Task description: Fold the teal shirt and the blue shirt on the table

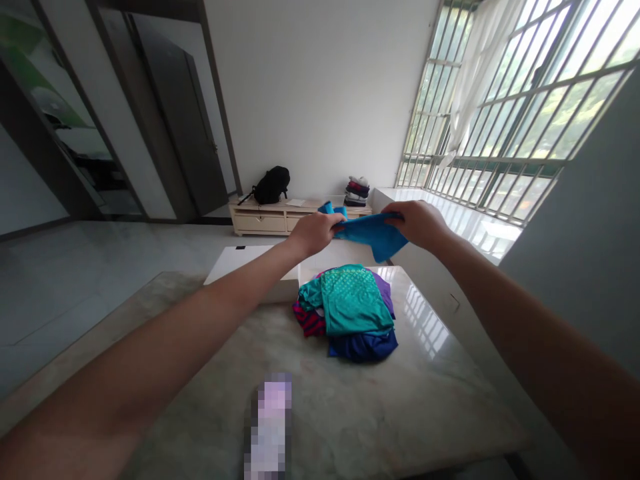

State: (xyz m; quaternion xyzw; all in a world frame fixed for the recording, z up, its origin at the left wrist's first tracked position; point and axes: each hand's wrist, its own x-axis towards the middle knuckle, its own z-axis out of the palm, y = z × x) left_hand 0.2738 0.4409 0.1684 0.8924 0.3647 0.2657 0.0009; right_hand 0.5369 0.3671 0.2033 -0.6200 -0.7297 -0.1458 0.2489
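Both of my arms reach out over a marble table [430, 393]. My left hand [314, 232] and my right hand [419, 223] each grip one end of a bright blue cloth [373, 235], held in the air above the table's far side. Below it lies a pile of clothes [350, 310]: a teal garment on top, with purple, dark blue and red striped pieces under it.
A white box [240, 263] sits at the table's far left edge. A blurred pale object [270, 427] lies near the front. Beyond the table, a low cabinet [265, 219] carries a black backpack [271, 185] and folded clothes [357, 191]. Barred windows fill the right.
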